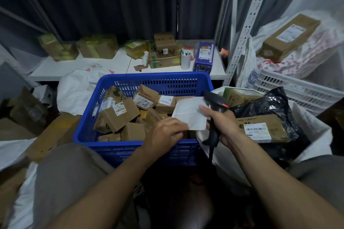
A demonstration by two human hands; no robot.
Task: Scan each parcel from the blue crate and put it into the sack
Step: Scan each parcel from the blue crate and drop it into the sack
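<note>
Left hand pinches the white flat parcel by its near corner, held over the right side of the blue crate, above the brown boxes. Right hand grips the black scanner — thumb on the parcel's right edge. Sack sits just right of the crate.

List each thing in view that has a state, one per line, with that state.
blue crate, far from empty, cardboard parcels piled inside
white parcel, held above the crate, no label showing
scanner, in hand, red light on
left hand, pinches the white parcel's near edge
right hand, grips the scanner, a finger on the parcel
sack, open, holds parcels
</note>
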